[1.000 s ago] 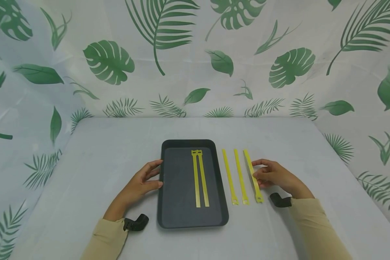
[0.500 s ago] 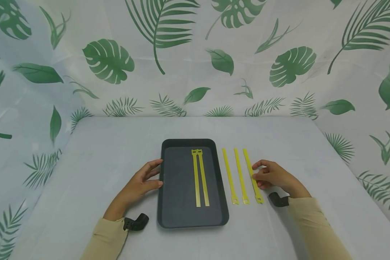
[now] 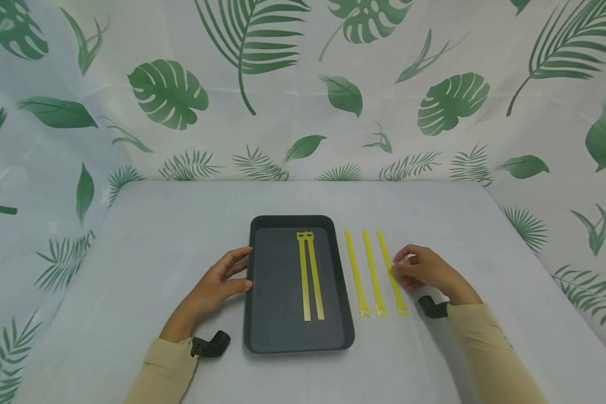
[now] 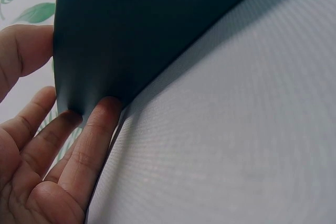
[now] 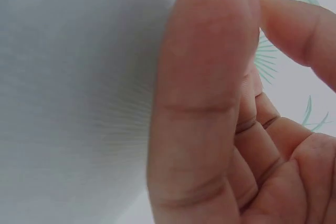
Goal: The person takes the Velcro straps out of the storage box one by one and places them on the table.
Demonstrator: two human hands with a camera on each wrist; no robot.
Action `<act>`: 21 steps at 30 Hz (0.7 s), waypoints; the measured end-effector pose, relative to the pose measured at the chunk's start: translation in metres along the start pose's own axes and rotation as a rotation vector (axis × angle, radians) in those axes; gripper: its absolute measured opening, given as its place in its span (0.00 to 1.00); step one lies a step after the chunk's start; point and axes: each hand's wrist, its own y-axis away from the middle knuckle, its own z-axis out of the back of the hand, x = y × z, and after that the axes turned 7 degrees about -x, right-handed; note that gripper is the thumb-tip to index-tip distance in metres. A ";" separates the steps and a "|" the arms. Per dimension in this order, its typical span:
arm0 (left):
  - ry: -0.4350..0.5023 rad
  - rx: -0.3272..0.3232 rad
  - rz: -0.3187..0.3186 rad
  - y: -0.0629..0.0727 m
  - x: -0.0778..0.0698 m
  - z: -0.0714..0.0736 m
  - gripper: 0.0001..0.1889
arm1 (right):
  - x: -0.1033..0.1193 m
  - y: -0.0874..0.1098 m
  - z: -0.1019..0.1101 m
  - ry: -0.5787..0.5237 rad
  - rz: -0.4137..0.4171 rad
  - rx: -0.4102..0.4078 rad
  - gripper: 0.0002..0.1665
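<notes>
Two yellow hook-and-loop cable ties (image 3: 304, 280) lie side by side in the dark grey tray (image 3: 278, 336), their slotted heads at the far end. My left hand (image 3: 214, 289) touches the tray's left side with fingertips and thumb; the left wrist view shows fingers (image 4: 86, 156) against its outer wall. Right of the tray, three more yellow ties lie in a spaced row, heads toward me. Beside the rightmost tie (image 3: 386, 252) is my right hand (image 3: 429, 272), fingertips at its middle. In the right wrist view, bent fingers (image 5: 199, 87) show no tie between them.
A white cloth (image 3: 182, 219) covers the table, and a leaf-printed backdrop (image 3: 283, 123) rises behind and at both sides. Each wrist wears a black camera mount (image 3: 212, 344).
The rightmost tie, tilted up in my right hand's fingers a second ago, now lies flat beside the other two. The right fingers have lifted slightly away; the left hand stays at the tray.
</notes>
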 end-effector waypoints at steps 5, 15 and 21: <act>0.002 -0.001 -0.002 -0.001 0.001 0.001 0.38 | 0.008 -0.003 0.001 0.008 0.017 -0.002 0.18; 0.009 0.014 -0.015 -0.002 0.003 0.001 0.39 | 0.022 -0.008 -0.005 -0.029 0.064 0.013 0.20; 0.006 0.017 -0.021 -0.002 0.003 0.001 0.38 | 0.032 -0.012 -0.010 -0.042 0.091 0.019 0.21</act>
